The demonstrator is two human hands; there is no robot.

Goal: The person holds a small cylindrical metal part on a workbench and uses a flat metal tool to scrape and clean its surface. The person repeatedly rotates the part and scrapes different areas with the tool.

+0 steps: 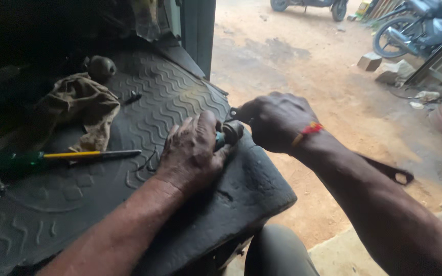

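Both hands' grip clamps one small metal part (229,133) at the rubber mat's (180,92) right edge: left hand (193,153) wraps its teal end, right hand (274,122) fists a flat spanner (390,173); hard, heavy, likely greasy

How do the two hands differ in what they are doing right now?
The left hand lies low on the black ribbed mat, wrapped round a small teal part; the right hand is raised at the mat's edge, fisted on a dark spanner. Only the right wrist wears a red-and-yellow thread. Both meet at the same small part.
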